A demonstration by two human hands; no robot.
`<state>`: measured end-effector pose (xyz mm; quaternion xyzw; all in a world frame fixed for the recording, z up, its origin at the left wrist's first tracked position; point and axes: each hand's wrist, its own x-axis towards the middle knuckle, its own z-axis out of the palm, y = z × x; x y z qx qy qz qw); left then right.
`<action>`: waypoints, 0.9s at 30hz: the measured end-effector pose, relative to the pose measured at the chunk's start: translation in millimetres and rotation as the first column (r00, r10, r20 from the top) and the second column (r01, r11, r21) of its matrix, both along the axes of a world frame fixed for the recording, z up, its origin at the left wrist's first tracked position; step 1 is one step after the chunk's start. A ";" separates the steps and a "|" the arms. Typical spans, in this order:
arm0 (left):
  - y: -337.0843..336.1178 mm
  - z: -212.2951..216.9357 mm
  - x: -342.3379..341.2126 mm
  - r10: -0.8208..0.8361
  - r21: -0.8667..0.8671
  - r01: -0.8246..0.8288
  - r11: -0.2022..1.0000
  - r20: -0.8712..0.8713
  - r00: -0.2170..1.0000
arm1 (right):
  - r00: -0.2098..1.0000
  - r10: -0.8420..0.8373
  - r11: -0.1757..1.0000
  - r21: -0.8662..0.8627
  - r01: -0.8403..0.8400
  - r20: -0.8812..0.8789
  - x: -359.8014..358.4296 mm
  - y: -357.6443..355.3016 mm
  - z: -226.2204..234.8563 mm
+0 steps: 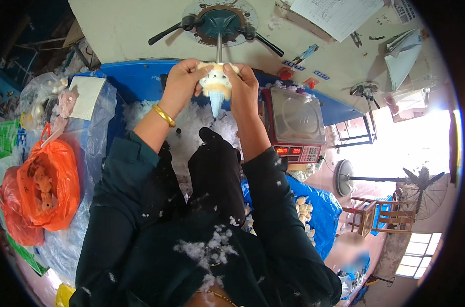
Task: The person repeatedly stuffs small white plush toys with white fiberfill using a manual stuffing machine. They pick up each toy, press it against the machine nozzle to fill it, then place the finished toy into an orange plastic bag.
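Observation:
A small cream-and-tan plush toy (pixel 215 79) with a light blue pointed part (pixel 216 104) hangs at the end of a thin metal tube (pixel 219 48) that juts from the machine's panel. My left hand (pixel 181 82) grips the toy's left side, its thumb pressed on the front. On the other side my right hand (pixel 243 86) pinches the toy in the same way. Whether the tube's tip sits inside the toy is hidden. White fluffy stuffing (pixel 191 123) lies beneath my hands, and tufts cling to my dark clothes.
Black-handled clamps (pixel 249 33) flank the tube's round mount. A red scale (pixel 296 120) stands at right, above a blue bag of small plush pieces (pixel 314 215). Orange bags (pixel 56 179) with plush pieces lie at left. A pedestal fan (pixel 420 192) stands far right, near a blurred person.

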<state>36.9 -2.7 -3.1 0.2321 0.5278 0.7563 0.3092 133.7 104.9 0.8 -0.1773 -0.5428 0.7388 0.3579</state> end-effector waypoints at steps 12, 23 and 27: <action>-17.0 -3.3 19.0 0.112 -0.107 -0.155 0.982 -0.330 0.937 | 0.996 0.083 0.996 -0.025 -0.082 0.041 31.8 -14.1 5.4; -26.5 7.1 51.3 0.176 -0.055 -0.238 0.970 -0.514 0.839 | 0.997 0.070 0.997 -0.029 -0.071 -0.043 22.9 25.2 -14.6; -23.6 2.7 60.4 0.292 0.058 -0.334 0.941 -0.643 0.709 | 0.982 0.158 0.987 -0.048 -0.154 0.106 28.8 29.9 -5.2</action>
